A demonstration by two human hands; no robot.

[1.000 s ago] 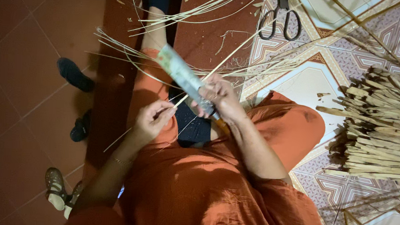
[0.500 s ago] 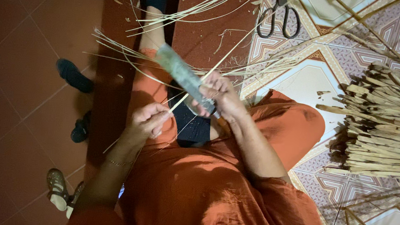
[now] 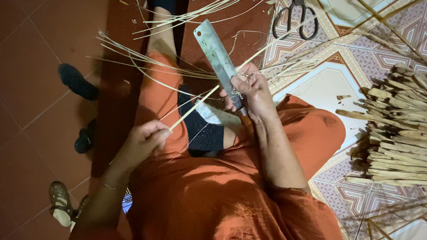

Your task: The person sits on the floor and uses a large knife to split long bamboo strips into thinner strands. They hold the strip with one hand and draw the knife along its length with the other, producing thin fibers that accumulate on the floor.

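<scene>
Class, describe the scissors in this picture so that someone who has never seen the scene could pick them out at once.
Start at the patterned floor mat on the right and follow it to the picture's top edge. There, beyond the tip of the knife in the right hand, lie the scissors. Their two dark loop handles stand out among pale bamboo strips.

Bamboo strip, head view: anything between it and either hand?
Nothing visible. The left hand pinches the near end of the bamboo strip directly, and the right hand, gripping the knife, meets the strip farther along. The stretch between them runs bare above the orange-clothed lap.
</scene>
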